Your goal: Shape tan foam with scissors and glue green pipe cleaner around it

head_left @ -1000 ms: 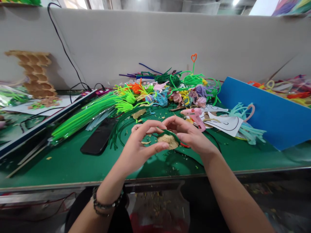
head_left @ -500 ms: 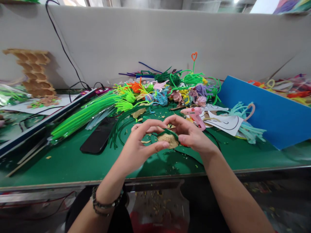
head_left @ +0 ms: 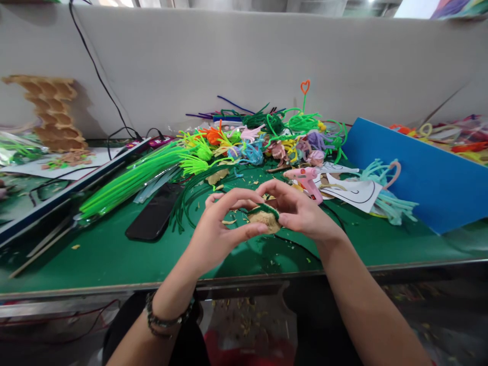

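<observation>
A rough tan lump [head_left: 269, 222] with a dark green fuzzy stem [head_left: 269, 209] along its upper edge is held above the table, between both hands. My left hand [head_left: 224, 223] grips it from the left, thumb across its front and fingers behind. From the right, my right hand [head_left: 295, 209] pinches the lump and the green stem at their right end. Behind my right hand lies a pink glue gun [head_left: 306, 180]. Long dark green stems [head_left: 186, 195] curve over the table beyond my left hand.
A black phone [head_left: 154, 213] and a bright green stem bundle [head_left: 129, 180] lie to the left. Colourful stems [head_left: 251, 147] are heaped at the back. A blue board [head_left: 412, 175] leans at the right, beside paper cutouts [head_left: 356, 192]. The green table's front edge [head_left: 114, 288] runs below.
Both hands keep their hold, with only a slight shift of the fingers. The lump has tilted a little, and more of the green stem shows along its top.
</observation>
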Action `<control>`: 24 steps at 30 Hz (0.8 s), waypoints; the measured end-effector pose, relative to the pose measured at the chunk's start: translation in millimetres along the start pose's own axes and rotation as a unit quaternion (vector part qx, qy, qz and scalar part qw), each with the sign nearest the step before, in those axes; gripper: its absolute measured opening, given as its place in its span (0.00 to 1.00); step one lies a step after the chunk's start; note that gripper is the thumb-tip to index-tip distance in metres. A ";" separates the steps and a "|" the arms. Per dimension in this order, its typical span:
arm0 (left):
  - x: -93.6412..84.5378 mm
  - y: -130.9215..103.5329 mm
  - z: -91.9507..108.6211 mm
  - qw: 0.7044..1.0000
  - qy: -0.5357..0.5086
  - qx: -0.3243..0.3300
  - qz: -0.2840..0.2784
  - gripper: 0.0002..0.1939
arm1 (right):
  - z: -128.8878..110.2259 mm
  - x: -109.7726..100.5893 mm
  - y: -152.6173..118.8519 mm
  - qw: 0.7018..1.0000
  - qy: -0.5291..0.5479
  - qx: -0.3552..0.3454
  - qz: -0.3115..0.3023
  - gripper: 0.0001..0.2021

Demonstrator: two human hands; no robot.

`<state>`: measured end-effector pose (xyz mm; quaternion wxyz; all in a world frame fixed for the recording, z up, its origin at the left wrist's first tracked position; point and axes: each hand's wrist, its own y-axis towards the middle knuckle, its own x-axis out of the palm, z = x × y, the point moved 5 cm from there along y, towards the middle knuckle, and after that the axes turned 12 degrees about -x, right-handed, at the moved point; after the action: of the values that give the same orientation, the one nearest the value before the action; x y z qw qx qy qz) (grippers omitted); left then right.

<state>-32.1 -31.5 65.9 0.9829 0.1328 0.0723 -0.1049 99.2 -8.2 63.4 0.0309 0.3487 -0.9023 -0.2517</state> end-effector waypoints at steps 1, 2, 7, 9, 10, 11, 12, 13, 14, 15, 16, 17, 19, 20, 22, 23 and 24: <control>-0.7 0.9 -1.3 1.000 -0.014 -0.009 0.002 0.14 | -0.7 -1.8 0.0 1.000 -0.014 0.002 0.005 0.14; -1.0 2.0 -3.3 0.999 -0.037 -0.023 -0.002 0.14 | -2.0 -4.0 -0.2 1.000 -0.028 0.001 0.012 0.15; 3.1 9.0 -17.7 0.968 -0.217 -0.116 -0.038 0.18 | -16.0 -12.9 -2.8 0.989 -0.114 -0.051 0.080 0.16; 2.6 10.8 -22.3 0.953 -0.271 -0.133 -0.013 0.20 | -22.1 -9.4 -3.6 0.982 -0.149 -0.084 0.080 0.17; 2.5 11.2 -24.0 0.946 -0.290 -0.141 0.000 0.21 | -24.2 -6.5 -3.7 0.980 -0.156 -0.099 0.074 0.17; 2.9 11.3 -25.4 0.940 -0.304 -0.151 0.010 0.22 | -25.4 -3.6 -3.5 0.979 -0.157 -0.111 0.068 0.17; 3.8 11.2 -26.1 0.936 -0.314 -0.161 0.013 0.23 | -25.8 -1.3 -3.1 0.979 -0.153 -0.118 0.064 0.17; 5.2 11.0 -26.3 0.932 -0.319 -0.171 0.012 0.23 | -25.6 0.2 -2.7 0.979 -0.149 -0.122 0.063 0.17; 6.8 10.6 -25.9 0.930 -0.321 -0.178 0.006 0.24 | -25.0 1.2 -2.1 0.980 -0.145 -0.123 0.063 0.17; 8.0 10.2 -25.2 0.929 -0.323 -0.182 0.002 0.24 | -24.3 1.7 -1.6 0.980 -0.140 -0.125 0.062 0.16; 8.9 9.8 -24.2 0.928 -0.324 -0.182 -0.002 0.24 | -23.7 2.0 -1.1 0.981 -0.133 -0.126 0.061 0.16; 9.7 9.4 -23.3 0.929 -0.323 -0.180 -0.006 0.23 | -23.2 1.9 -0.7 0.982 -0.126 -0.128 0.061 0.15; 10.8 8.9 -21.9 0.932 -0.317 -0.175 -0.013 0.23 | -23.0 1.3 -0.3 0.982 -0.119 -0.132 0.063 0.14; 11.2 8.7 -21.4 0.934 -0.312 -0.172 -0.016 0.23 | -23.0 0.9 -0.3 0.982 -0.119 -0.132 0.065 0.14; 11.5 8.4 -21.1 0.938 -0.302 -0.166 -0.020 0.23 | -23.0 0.4 -0.3 0.982 -0.121 -0.127 0.067 0.13; 11.5 8.1 -21.0 0.940 -0.299 -0.164 -0.021 0.24 | -23.1 0.3 -0.3 0.983 -0.120 -0.126 0.066 0.13; 11.5 7.8 -21.1 0.941 -0.295 -0.162 -0.023 0.24 | -23.2 0.2 -0.3 0.983 -0.117 -0.124 0.063 0.13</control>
<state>-21.6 -20.4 45.8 0.9657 -0.0672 -0.2022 -0.1484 104.5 -18.6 83.4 -0.0158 0.2527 -0.8816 -0.3984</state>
